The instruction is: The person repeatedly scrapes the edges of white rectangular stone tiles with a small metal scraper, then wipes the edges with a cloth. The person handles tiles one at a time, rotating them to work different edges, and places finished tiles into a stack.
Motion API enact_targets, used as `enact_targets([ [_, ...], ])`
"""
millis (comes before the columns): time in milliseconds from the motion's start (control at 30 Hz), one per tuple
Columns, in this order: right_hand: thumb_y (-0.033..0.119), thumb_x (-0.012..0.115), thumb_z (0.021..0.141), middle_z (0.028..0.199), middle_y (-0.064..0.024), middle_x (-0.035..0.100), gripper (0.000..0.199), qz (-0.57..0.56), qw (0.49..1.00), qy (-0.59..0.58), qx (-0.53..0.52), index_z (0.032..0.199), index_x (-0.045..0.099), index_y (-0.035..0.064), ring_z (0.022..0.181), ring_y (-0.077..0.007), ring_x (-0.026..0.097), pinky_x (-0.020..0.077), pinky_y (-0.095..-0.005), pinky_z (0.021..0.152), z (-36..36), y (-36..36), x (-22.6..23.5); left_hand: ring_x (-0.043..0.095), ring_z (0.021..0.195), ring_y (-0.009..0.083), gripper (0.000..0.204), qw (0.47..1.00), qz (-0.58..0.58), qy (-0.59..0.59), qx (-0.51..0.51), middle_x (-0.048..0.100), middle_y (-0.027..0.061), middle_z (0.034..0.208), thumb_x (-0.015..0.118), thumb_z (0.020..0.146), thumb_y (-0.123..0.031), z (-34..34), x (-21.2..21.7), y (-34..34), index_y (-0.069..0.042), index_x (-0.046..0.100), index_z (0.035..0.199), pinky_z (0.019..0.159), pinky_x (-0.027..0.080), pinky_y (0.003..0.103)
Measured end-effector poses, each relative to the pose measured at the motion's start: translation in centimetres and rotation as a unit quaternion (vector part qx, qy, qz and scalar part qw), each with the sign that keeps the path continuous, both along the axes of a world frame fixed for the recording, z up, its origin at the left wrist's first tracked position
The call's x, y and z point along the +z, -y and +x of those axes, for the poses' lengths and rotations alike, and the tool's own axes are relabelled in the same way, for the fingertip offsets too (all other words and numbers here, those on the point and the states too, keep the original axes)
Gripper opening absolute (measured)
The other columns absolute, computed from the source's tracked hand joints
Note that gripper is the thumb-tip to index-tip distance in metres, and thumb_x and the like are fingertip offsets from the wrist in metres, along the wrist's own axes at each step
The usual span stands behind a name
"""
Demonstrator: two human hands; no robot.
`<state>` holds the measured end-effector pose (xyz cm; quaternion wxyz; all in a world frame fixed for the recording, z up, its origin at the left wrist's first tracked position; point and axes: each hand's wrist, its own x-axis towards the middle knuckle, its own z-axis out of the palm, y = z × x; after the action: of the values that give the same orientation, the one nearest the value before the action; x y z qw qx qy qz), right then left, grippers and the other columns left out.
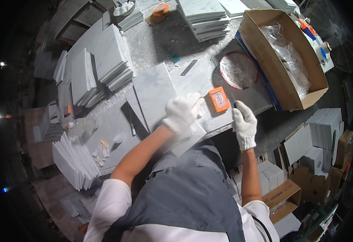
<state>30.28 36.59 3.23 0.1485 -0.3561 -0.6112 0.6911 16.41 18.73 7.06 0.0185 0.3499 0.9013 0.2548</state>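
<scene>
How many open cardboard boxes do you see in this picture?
2. A large cardboard box sits at the workbench's right end, holding clear plastic bags. A smaller cardboard box is on the floor, lower right. More may be hidden.

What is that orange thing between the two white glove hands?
In the head view, a small flat orange block lies on the grey worktable, between the left hand resting on a marble tile and the right hand.
</scene>
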Motion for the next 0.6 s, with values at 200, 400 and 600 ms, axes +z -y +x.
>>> enact_targets([
  [200,0.021,0.073,0.093,0.106,-0.0111,0.075,0.028,0.234,0.966,0.098,0.048,0.113,0.072,0.0024,0.098,-0.0187,0.071,0.0535,-0.0299,0.089,-2.2,-7.7,0.0,0.071,0.074,0.0347,0.028,0.989,-0.116,-0.016,-0.093,0.071,0.0158,0.089,0.055,0.097,-0.029,-5.0,-0.1,-8.0,-0.007,0.070,0.093,0.062,0.055,0.046],
  [400,0.026,0.072,0.091,0.106,-0.0117,0.074,0.028,0.270,0.952,0.127,0.070,0.111,0.073,0.0074,0.098,-0.0259,0.071,0.0539,-0.0337,0.089,-4.0,-10.4,-0.6,0.072,0.063,0.0301,0.016,0.949,-0.288,-0.051,-0.118,0.071,0.0131,0.071,0.061,0.084,-0.018,-7.8,-2.4,-14.0,-0.007,0.072,0.087,0.044,0.048,0.049],
  [600,0.025,0.073,0.092,0.099,-0.0076,0.074,0.026,0.285,0.949,0.114,0.071,0.111,0.074,0.0072,0.086,-0.0197,0.068,0.0527,-0.0308,0.077,-3.9,-11.3,-2.0,0.073,0.074,0.0337,0.028,0.973,-0.209,0.078,-0.056,0.074,0.0153,0.084,0.059,0.091,-0.029,-8.5,-3.9,-14.7,-0.005,0.068,0.103,0.057,0.054,0.049],
])
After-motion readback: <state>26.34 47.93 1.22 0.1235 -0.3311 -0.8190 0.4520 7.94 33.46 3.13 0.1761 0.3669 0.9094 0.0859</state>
